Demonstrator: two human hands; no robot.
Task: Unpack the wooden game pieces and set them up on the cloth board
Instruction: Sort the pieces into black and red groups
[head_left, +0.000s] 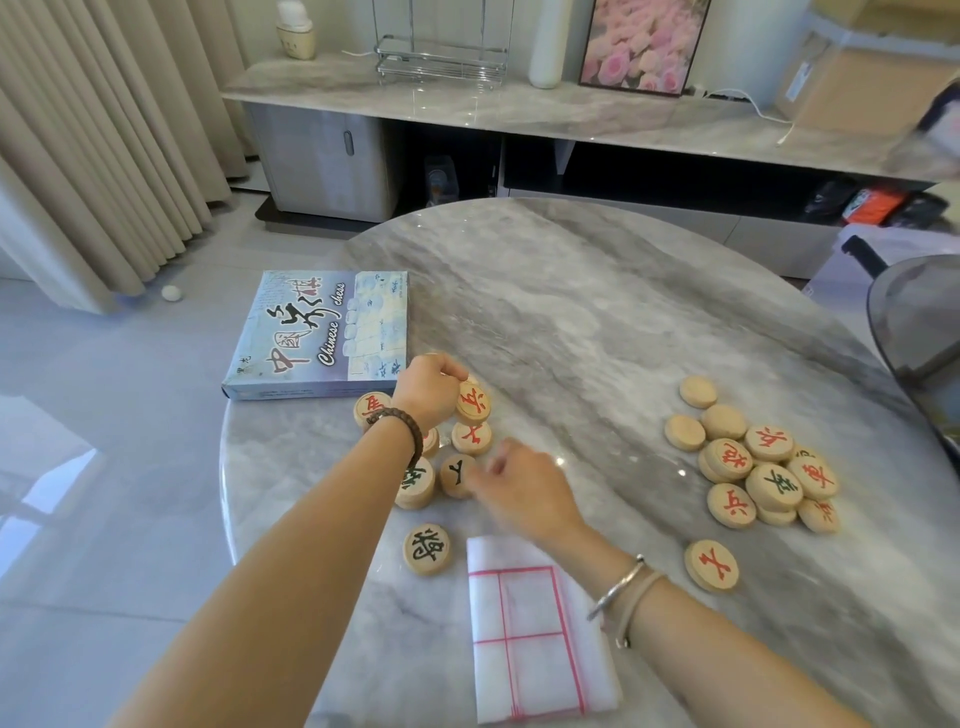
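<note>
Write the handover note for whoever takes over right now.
Left hand: fingers curled at the left cluster of pieces; grip unclear.
Right hand: blurred, at a black-marked piece.
Right pile lies loose on the table; box at far left.
Done: pieces out on the table.
Left: unfold the cloth board, folded at the near edge, and place every piece.

Soft, even daylight fills the room, with pale glare on the floor (57, 467) at my left, small glints on the polished bench (623, 322) and only faint shadows under my arms. My right hand (524, 493) is smeared by motion blur, while my left hand (431, 387) and the wooden piece (474, 402) it pinches are crisp. The wide lens bows the curtains (104, 156), and the top right corner is blurred.
</note>
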